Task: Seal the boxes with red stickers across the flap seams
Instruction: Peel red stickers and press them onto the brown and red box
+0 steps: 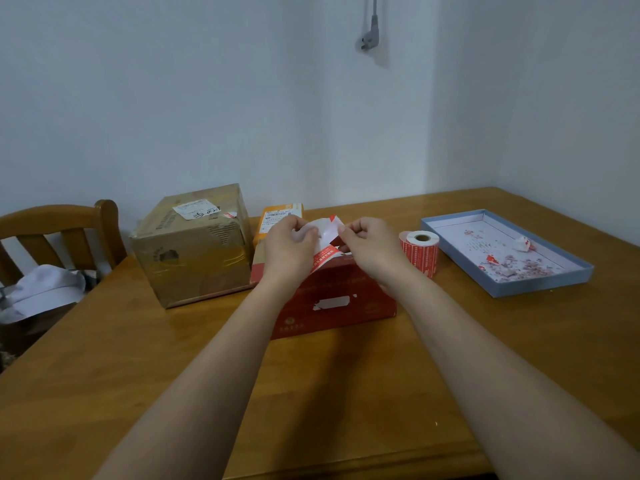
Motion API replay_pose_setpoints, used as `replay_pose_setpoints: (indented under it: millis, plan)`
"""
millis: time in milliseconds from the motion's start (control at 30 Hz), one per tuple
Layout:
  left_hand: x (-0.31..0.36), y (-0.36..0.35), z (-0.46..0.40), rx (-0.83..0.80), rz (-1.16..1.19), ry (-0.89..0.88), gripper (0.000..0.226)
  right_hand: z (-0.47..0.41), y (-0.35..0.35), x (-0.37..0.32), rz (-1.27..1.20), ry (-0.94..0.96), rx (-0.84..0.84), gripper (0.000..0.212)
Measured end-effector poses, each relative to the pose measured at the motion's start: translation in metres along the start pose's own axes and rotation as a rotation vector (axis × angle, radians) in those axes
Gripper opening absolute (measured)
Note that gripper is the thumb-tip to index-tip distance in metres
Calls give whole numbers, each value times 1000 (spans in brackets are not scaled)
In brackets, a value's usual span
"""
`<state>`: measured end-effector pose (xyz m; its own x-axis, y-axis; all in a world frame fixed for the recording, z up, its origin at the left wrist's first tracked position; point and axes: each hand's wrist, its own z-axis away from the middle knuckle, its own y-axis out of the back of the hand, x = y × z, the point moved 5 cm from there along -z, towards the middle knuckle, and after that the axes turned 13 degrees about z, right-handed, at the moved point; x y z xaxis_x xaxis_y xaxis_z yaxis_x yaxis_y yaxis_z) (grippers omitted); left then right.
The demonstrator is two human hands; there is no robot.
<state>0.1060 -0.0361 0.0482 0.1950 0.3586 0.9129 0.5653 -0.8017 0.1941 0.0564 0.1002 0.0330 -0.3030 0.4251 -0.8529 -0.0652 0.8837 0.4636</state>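
Pinching a red sticker (pixel 327 233) and its white backing between the fingers (pixel 313 233) of left hand (pixel 289 245) and right hand (pixel 372 249), above the red box (pixel 332 299) mid-surface (pixel 138 358). Sticker roll (pixel 419 251) standing just right; brown box (pixel 194 244) sitting toward the far left edge.

Two bare forearms reach in from the near edge, with no sleeves showing on either. The left hand (pixel 289 245) and right hand (pixel 372 247) wear no gloves, rings, watch or bracelet.
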Motion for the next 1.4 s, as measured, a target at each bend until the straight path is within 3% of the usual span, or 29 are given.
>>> replay_pose_setpoints:
  millis: [233,1400]
  plan:
    - [-6,1,-3,0,-12,-22,12,-6,-5,6,-106,-104,-11,22]
    - [-15,2,-11,42,72,42,14,-8,4,12,-240,-208,100,27]
